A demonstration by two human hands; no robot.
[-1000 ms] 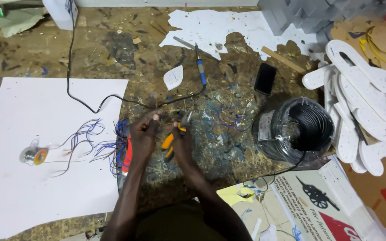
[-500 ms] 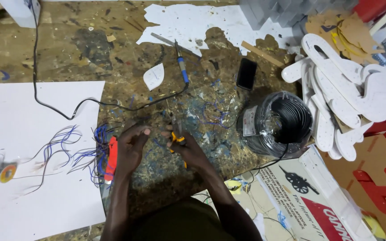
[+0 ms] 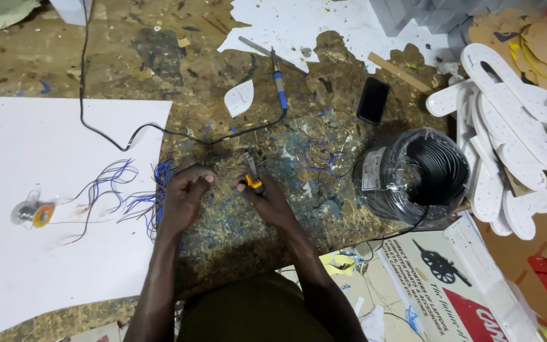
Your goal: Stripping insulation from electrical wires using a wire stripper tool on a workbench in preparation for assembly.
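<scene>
The yellow-handled pliers (image 3: 252, 175) sit in the right hand (image 3: 267, 199), fingers wrapped tight round the handles, metal nose pointing up and away from the body. Just to the left, the left hand (image 3: 185, 193) is curled narrow with fingertips pinched together near the ends of the blue wires (image 3: 125, 190) — whether a strand is actually held there is too fine to make out. Those wires fan leftward over a white sheet (image 3: 45, 266) toward a small solder spool (image 3: 33, 214).

Both hands work over a workbench (image 3: 159, 57) of rough wood, scarred and flecked with blue paint. Above them lies a soldering iron (image 3: 278, 79) with a blue grip, its black cord (image 3: 96, 123) looping off to the top left. A dark phone (image 3: 373, 101) lies face down to the right, and beyond it a coil of black cable (image 3: 413, 174). White cut-out shapes (image 3: 514, 133) are stacked at the right edge, partly cut off by the frame; printed cardboard (image 3: 438, 278) lies below them.

The pliers' jaws are small and blurred, so what they grip cannot be told. The person's forearms hide the bench near the body.

Against half a second ago, the view sits further left — and the red tool beside the left hand is no longer visible.
</scene>
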